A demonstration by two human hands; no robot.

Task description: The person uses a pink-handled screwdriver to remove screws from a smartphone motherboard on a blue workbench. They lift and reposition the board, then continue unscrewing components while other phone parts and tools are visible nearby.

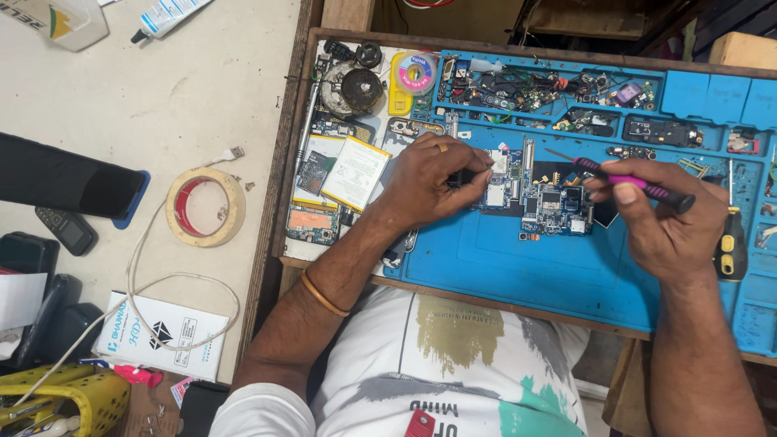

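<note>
Hands at work over a stripped phone circuit board point(541, 198) on a blue repair mat point(550, 267), seen from above. The left hand point(429, 182) lies curled over the board's 9 o'clock end, fingertips pinching down on that edge beside a small metal shield. The right hand point(672, 222) is closed in a pen-style grip around a slim purple-and-black screwdriver point(623, 180), thumb and forefinger near the front of the handle.

The board sits roughly at the centre of the mat, its long axis running from 9 to 3 o'clock, with a narrow strip rising toward 12 o'clock near its middle. The screwdriver lies almost level across the view, its long axis running from about 4 o'clock at the butt to 10 o'clock at the tip, which points at the board's upper edge and hangs just above it; whether it touches cannot be told.

Done well, this step calls for the left fingers to keep the board flat and unmoving while the tip comes down squarely into its seat, with light pressure and small turns from the fingertips rather than the wrist. A slip could score the nearby components.

A yellow-handled screwdriver point(731, 243) rests at 3 o'clock, a roll of tape point(205, 207) on the bench at 9 o'clock.
</note>
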